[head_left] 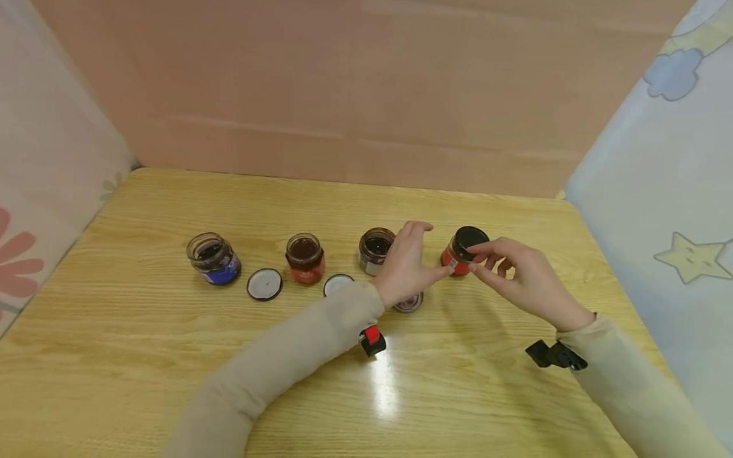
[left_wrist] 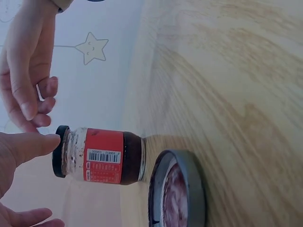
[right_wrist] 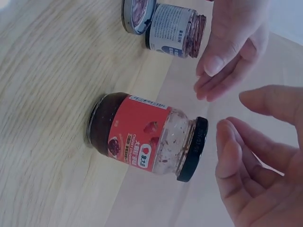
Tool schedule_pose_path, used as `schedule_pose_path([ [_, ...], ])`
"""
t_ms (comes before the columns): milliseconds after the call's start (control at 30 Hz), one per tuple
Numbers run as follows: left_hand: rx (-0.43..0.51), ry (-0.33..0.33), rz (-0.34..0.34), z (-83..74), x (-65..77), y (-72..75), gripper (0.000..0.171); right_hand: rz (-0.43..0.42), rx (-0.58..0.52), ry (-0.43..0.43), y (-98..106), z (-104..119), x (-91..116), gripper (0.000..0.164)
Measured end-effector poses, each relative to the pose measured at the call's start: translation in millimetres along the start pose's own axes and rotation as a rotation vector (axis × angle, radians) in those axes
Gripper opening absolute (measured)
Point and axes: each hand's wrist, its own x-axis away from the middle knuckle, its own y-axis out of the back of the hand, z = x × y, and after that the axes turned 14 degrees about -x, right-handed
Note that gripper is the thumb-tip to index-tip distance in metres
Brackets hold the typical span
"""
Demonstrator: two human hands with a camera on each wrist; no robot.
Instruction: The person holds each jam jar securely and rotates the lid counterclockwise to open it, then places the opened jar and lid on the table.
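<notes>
A strawberry jam jar (head_left: 456, 262) with a red label stands upright at the right of the row, its black lid (head_left: 471, 238) on. My left hand (head_left: 405, 266) reaches across to the jar's left side, thumb stretched toward it and fingers spread apart. Whether that thumb touches the lid I cannot tell. At the jar's right is my right hand (head_left: 527, 280), its fingers loosely bent; in the right wrist view a gap separates them from the lid (right_wrist: 194, 149). A jar with a pale label (head_left: 369, 262), uncapped, is partly hidden behind my left hand.
Further left stand two more uncapped jars of dark jam, one red-labelled (head_left: 307, 272) and one blue-labelled (head_left: 222, 270). Three lids lie upturned on the wooden table: a left one (head_left: 265, 284), a middle one (head_left: 338, 284) and a smeared one (head_left: 410, 303) partly under my left wrist.
</notes>
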Motion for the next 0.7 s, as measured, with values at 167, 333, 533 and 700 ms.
schedule_pose_path([
  [167, -0.012, 0.001, 0.036, -2.2, -1.1, -5.9, 0.078, -0.059, 0.018, -0.055, 2, -2, -2, 0.023],
  [333, -0.019, 0.009, 0.061, -3.4, -5.3, -12.8, 0.078, -0.112, 0.008, -0.114, 3, -3, -2, 0.021],
  [533, -0.027, 0.036, 0.075, -4.9, -10.1, -21.3, 0.077, -0.165, -0.008, -0.145, 4, -5, -1, 0.02],
  [700, -0.01, 0.048, 0.081, -7.1, -13.7, -28.8, 0.077, -0.171, -0.019, -0.194, 3, -7, 0, 0.025],
])
